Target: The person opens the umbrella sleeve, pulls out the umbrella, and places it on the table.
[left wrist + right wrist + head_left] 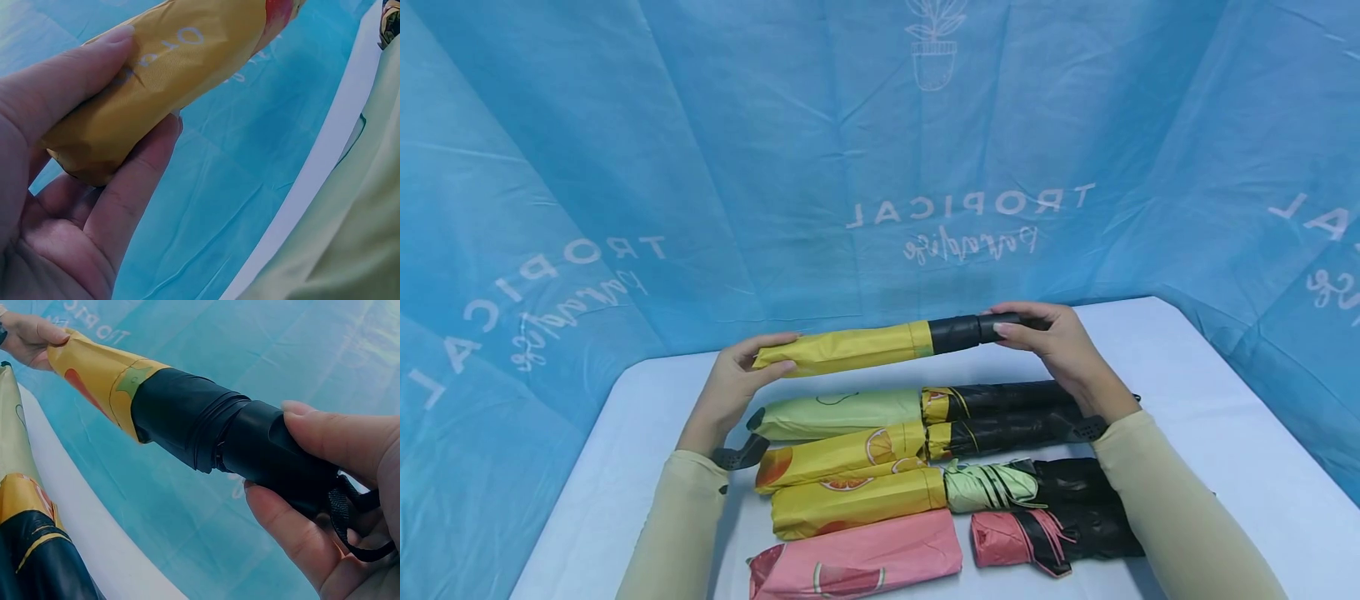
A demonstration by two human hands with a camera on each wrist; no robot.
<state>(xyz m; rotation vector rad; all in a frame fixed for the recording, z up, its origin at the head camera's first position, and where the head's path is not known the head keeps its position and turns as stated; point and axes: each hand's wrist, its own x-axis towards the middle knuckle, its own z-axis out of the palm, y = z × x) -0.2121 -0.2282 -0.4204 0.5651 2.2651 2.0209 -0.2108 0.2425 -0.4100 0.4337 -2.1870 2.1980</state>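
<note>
A folded umbrella (953, 334) is held level above the far part of the table, most of its length inside a yellow sleeve (857, 350). My left hand (739, 383) grips the closed-looking end of the sleeve between thumb and fingers; pale lettering (147, 59) shows on the cloth there. At the other end my right hand (1063, 346) pinches the black handle (269, 450), thumb on top and fingers below. A black wrist strap (340, 515) loops by the right palm. Black umbrella cloth shows between handle and sleeve mouth.
On the white table (662, 400) lie a green sleeve (842, 414), yellow sleeves (861, 500) and a pink sleeve (865, 558). Right of them lie several folded black umbrellas (1000, 435), partly under my right forearm. A blue printed curtain (775, 167) surrounds the table.
</note>
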